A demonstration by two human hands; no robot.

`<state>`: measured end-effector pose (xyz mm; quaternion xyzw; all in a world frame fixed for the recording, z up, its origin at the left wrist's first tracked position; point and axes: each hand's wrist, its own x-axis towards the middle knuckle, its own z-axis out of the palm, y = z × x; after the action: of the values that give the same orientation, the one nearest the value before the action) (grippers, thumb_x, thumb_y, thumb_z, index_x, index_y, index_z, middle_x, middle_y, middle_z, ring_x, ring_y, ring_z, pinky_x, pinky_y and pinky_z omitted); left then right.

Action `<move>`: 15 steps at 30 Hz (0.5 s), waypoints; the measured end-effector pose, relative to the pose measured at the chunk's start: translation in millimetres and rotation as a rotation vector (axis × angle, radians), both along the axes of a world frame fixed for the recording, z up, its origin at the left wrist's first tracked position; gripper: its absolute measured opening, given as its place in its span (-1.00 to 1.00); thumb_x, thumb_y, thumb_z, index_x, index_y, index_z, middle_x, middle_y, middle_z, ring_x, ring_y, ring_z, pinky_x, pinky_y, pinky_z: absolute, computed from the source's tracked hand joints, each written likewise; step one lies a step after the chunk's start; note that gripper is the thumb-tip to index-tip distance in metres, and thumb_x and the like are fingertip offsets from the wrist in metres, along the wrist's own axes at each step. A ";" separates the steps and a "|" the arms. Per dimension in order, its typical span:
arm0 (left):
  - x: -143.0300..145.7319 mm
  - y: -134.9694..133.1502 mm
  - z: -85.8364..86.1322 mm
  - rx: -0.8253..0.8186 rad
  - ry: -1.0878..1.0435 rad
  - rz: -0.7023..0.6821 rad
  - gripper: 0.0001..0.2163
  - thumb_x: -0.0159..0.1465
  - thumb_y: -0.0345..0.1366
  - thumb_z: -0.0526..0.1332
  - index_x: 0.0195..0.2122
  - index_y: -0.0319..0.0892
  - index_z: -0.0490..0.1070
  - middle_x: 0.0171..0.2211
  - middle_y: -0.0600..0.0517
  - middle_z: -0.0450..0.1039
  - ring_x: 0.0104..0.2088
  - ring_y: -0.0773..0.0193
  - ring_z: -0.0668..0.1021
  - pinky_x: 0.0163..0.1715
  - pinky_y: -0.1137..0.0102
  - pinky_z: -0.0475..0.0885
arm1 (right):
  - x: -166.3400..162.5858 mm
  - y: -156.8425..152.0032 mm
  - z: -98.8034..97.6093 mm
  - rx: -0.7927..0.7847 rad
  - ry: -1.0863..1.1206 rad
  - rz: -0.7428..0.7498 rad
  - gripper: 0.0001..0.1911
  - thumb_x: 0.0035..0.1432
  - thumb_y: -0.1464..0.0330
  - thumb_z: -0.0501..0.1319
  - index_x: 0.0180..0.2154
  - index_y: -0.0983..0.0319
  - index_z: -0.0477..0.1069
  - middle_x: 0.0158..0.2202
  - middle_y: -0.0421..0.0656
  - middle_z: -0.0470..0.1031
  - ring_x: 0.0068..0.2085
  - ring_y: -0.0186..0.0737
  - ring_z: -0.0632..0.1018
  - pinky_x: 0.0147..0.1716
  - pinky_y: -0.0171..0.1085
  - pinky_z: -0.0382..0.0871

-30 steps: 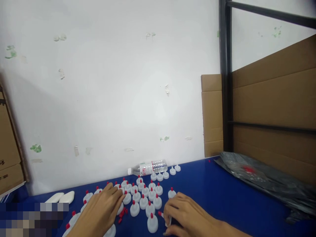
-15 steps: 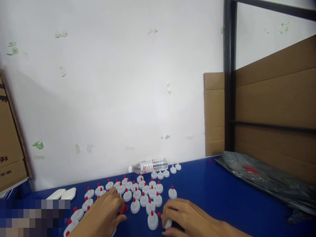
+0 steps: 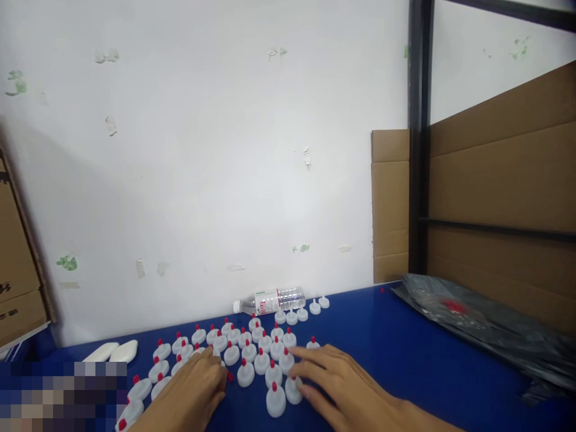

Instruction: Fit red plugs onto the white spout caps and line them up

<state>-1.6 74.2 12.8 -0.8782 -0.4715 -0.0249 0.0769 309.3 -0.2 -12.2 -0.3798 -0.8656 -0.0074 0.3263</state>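
Note:
Many white round nozzle caps with red tips stand in loose rows on the blue table. My right hand [image 3: 330,381] has its fingers spread, with thumb and fingertips at the side of one upright nozzle cap [image 3: 293,391]; I cannot tell whether they still touch it. Another nozzle cap [image 3: 276,401] stands just left of that one. My left hand [image 3: 198,381] is curled low over the table, fingers drawn together. A small red tip [image 3: 230,377] shows beside its fingertips; what lies under them is hidden.
A clear plastic bottle [image 3: 270,301] lies along the wall, with several white caps without red tips [image 3: 291,317] near it. Two white oval pieces [image 3: 123,351] lie at the left. A grey plastic bag [image 3: 450,318] lies at the right by cardboard [image 3: 499,180] and a black metal post [image 3: 418,138].
My right hand has opened from the nozzle cap it held tilted, which now stands upright among the others. My left fingers have curled in over the small red tips.

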 end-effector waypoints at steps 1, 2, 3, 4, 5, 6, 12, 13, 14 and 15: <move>0.2 -2.2 0.5 0.005 -0.006 -0.010 -0.80 0.30 -0.53 0.16 -0.28 -0.16 0.55 -0.17 -0.10 0.61 -0.15 0.08 0.62 -0.13 0.30 0.45 | 2.3 2.2 3.6 -0.001 -0.013 -0.035 -0.73 0.51 0.33 0.11 0.14 0.06 0.46 0.24 -0.11 0.52 0.22 -0.13 0.55 0.27 -0.11 0.35; 0.8 -4.5 1.4 0.007 -0.019 -0.023 -0.80 0.32 -0.52 0.14 -0.28 -0.16 0.54 -0.17 -0.10 0.60 -0.15 0.07 0.62 -0.15 0.30 0.45 | 5.6 5.5 7.2 0.013 -0.008 -0.072 -0.72 0.51 0.34 0.08 0.14 0.07 0.44 0.27 -0.08 0.48 0.23 -0.10 0.54 0.26 -0.05 0.37; 1.9 -6.7 2.5 0.005 -0.039 -0.037 -0.81 0.33 -0.51 0.13 -0.28 -0.16 0.53 -0.18 -0.10 0.59 -0.17 0.07 0.61 -0.17 0.30 0.44 | 10.0 10.0 10.4 0.037 0.011 -0.109 -0.70 0.51 0.35 0.04 0.14 0.09 0.43 0.29 -0.04 0.44 0.23 -0.07 0.53 0.24 -0.01 0.39; 3.6 -8.8 4.0 0.002 -0.065 -0.053 -0.81 0.35 -0.49 0.11 -0.27 -0.16 0.51 -0.19 -0.10 0.58 -0.18 0.07 0.61 -0.19 0.31 0.44 | 15.4 15.8 12.8 0.058 0.039 -0.153 -0.68 0.51 0.36 0.00 0.14 0.10 0.43 0.30 -0.01 0.41 0.23 -0.06 0.53 0.23 0.01 0.40; 5.7 -11.0 5.9 0.000 -0.096 -0.072 -0.80 0.36 -0.46 0.10 -0.27 -0.15 0.50 -0.19 -0.10 0.57 -0.20 0.07 0.61 -0.22 0.31 0.43 | 21.9 22.8 14.2 0.074 0.066 -0.199 -0.66 0.51 0.36 -0.03 0.15 0.12 0.42 0.30 0.02 0.38 0.22 -0.06 0.53 0.21 0.01 0.42; 8.4 -13.1 7.9 0.002 -0.127 -0.091 -0.80 0.38 -0.44 0.07 -0.26 -0.14 0.49 -0.20 -0.08 0.56 -0.22 0.08 0.61 -0.24 0.31 0.43 | 29.2 30.6 14.5 0.064 0.083 -0.266 -0.64 0.52 0.35 -0.05 0.18 0.11 0.41 0.33 0.02 0.34 0.22 -0.06 0.52 0.22 0.00 0.42; 24.1 -23.4 16.8 0.081 -0.164 -0.181 -0.80 0.40 -0.38 0.02 -0.24 -0.11 0.44 -0.25 -0.03 0.53 -0.29 0.12 0.61 -0.32 0.32 0.43 | 74.7 73.4 -4.6 -0.156 0.014 -0.455 -0.43 0.52 0.12 -0.04 0.41 0.18 0.22 0.49 0.05 0.11 0.45 0.12 0.22 0.39 0.15 0.12; 25.5 -24.4 16.6 0.111 -0.168 -0.206 -0.80 0.40 -0.39 0.02 -0.24 -0.10 0.43 -0.26 -0.02 0.54 -0.30 0.14 0.61 -0.33 0.33 0.43 | 79.3 77.3 -9.1 -0.208 -0.007 -0.474 -0.38 0.51 0.07 -0.04 0.43 0.22 0.20 0.50 0.07 0.10 0.46 0.15 0.19 0.40 0.16 0.10; 26.5 -25.5 16.0 0.140 -0.176 -0.233 -0.80 0.40 -0.40 0.01 -0.24 -0.10 0.42 -0.28 -0.01 0.54 -0.31 0.15 0.61 -0.35 0.34 0.43 | 82.6 80.0 -13.1 -0.256 -0.027 -0.486 -0.33 0.50 0.03 -0.04 0.45 0.25 0.17 0.50 0.09 0.08 0.47 0.17 0.16 0.41 0.15 0.07; 27.2 -26.5 14.9 0.168 -0.189 -0.260 -0.80 0.40 -0.40 0.02 -0.25 -0.10 0.42 -0.28 -0.01 0.54 -0.31 0.16 0.61 -0.36 0.35 0.44 | 84.6 81.9 -16.4 -0.298 -0.045 -0.491 -0.28 0.50 0.00 -0.05 0.47 0.27 0.13 0.51 0.08 0.05 0.48 0.17 0.13 0.42 0.14 0.04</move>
<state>25.6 47.7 27.7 -0.9159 -0.3554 -0.1563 0.1015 393.8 81.7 -28.6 -0.6215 -0.7463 0.0328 0.2361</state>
